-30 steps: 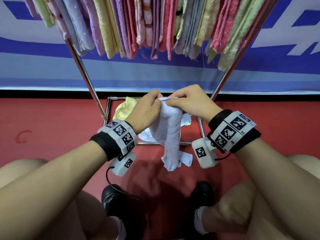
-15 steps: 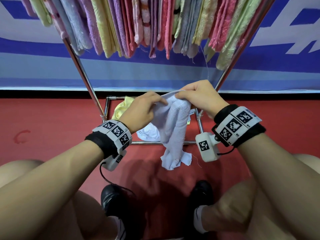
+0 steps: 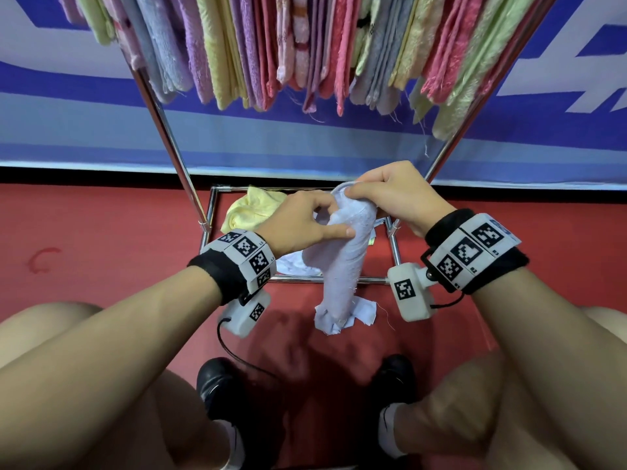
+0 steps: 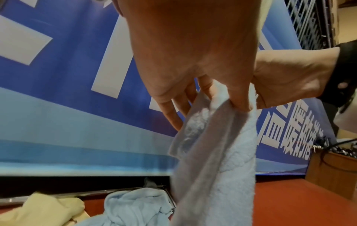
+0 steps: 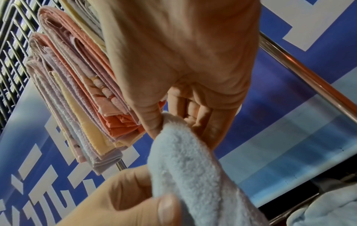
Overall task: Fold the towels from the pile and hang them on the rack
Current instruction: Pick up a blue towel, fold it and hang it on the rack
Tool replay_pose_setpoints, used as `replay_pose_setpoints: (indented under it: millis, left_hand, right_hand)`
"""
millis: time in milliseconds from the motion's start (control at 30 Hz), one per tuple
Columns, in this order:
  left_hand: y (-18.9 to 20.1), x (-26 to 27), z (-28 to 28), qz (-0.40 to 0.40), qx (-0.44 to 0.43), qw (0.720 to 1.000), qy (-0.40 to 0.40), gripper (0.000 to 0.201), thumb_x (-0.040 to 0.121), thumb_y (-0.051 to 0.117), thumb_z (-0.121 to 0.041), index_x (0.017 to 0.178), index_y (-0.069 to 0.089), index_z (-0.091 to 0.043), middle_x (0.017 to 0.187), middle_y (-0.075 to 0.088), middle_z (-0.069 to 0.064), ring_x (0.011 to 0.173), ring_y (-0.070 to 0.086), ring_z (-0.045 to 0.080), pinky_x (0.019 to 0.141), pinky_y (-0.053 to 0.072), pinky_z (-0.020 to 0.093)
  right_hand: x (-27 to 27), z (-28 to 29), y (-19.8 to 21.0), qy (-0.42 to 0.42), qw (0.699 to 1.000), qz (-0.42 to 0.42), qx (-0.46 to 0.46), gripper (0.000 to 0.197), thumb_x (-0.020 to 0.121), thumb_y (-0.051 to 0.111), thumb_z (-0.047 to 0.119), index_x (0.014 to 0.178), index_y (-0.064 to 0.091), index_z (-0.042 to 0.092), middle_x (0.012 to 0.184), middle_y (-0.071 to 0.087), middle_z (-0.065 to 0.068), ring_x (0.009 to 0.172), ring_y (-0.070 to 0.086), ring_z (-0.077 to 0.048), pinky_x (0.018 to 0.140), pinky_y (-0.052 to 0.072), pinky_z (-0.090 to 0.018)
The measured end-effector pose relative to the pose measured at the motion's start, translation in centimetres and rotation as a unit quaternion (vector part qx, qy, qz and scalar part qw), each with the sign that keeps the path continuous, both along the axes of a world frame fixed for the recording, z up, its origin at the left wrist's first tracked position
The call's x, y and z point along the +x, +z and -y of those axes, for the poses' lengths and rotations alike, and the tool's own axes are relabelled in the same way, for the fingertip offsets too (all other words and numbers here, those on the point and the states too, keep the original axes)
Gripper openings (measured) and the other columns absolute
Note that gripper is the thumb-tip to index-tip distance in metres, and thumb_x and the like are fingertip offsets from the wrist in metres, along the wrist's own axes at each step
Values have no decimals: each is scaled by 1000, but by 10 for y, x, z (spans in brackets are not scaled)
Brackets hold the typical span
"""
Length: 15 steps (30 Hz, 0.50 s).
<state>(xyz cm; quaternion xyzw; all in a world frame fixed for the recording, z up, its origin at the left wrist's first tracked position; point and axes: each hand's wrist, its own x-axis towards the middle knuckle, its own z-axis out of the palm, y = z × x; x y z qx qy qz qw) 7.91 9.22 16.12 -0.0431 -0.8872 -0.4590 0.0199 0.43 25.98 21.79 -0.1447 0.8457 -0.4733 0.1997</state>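
Left hand has thumb and fingers around the side of the pale lilac towel, just under its top edge. Right hand pinches that top edge. The towel hangs long-axis straight down below both hands, over the rack's base frame, so the rail's upward.

Hands: two, a left hand and a right hand
Towels held: one lilac towel
Towels on the floor inside the rack base: a yellow towel and a white towel
Towels hanging on the rack: too many to count
Shoes: two
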Motion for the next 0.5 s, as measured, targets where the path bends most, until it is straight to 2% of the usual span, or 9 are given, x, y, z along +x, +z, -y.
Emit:
replay_pose_setpoints:
  millis: [100, 200, 233, 300, 367, 400, 467, 500]
  left_hand:
    - [-6, 0, 7, 18, -12, 1000, -6, 36, 75, 87, -37, 72, 58, -15, 65, 53, -5, 61, 43, 11, 60, 39, 31]
    - [-12, 1, 16, 51, 22, 998, -13, 28, 77, 87, -23, 76, 59, -17, 71, 58, -3, 64, 50, 13, 65, 44, 32]
    - [-12, 1, 18, 57, 32, 998, -6, 28, 78, 86, -19, 77, 58, -19, 73, 59, -3, 66, 51, 13, 66, 45, 32]
    - [-11, 2, 19, 64, 70, 995, 29, 32, 77, 86, -13, 83, 56, -19, 76, 60, 0, 64, 51, 11, 64, 45, 28]
    - [-5, 1, 21, 80, 122, 986, 77, 33, 77, 85, -10, 94, 57, -15, 77, 61, 7, 65, 53, 11, 63, 45, 24]
    - [-4, 0, 23, 85, 128, 983, 98, 30, 78, 84, -12, 98, 62, -14, 78, 63, 7, 66, 55, 10, 65, 46, 23]
    - [0, -1, 30, 83, 110, 983, 125, 14, 82, 82, -18, 93, 73, -17, 77, 69, -2, 66, 58, 3, 67, 47, 21]
    - [2, -1, 33, 82, 116, 981, 131, 7, 83, 81, -18, 88, 76, -19, 76, 71, -6, 67, 60, 0, 68, 48, 20]
  right_hand:
    - [-7, -7, 0, -18, 1000, -11, 2, 13, 82, 74, 14, 84, 80, 2, 89, 74, -25, 74, 62, -15, 72, 51, -35]
    - [-14, -13, 0, -20, 1000, -24, -1, 8, 83, 75, 15, 84, 82, 12, 88, 79, -8, 84, 73, -19, 81, 59, -38]
    - [-15, -14, -1, -19, 999, -28, 3, 8, 83, 75, 16, 84, 83, 14, 90, 79, -7, 90, 74, -22, 85, 60, -40]
    - [-16, -18, -1, -10, 999, -32, 15, 9, 86, 75, 20, 85, 82, 15, 91, 79, -9, 87, 73, -18, 87, 59, -40]
    - [-16, -20, 1, 20, 998, -54, 37, 18, 92, 73, 32, 88, 82, 17, 95, 78, -10, 82, 66, -11, 85, 56, -36]
    - [-14, -21, 2, 40, 996, -67, 44, 23, 94, 71, 38, 90, 82, 18, 96, 77, -10, 82, 64, -9, 82, 53, -31]
    - [-7, -20, 6, 88, 991, -84, 52, 26, 89, 76, 44, 90, 81, 19, 91, 77, -8, 76, 62, -6, 72, 48, -22]
    - [-2, -19, 7, 120, 986, -95, 69, 27, 84, 80, 46, 88, 81, 20, 84, 76, -5, 71, 60, -4, 66, 46, -21]
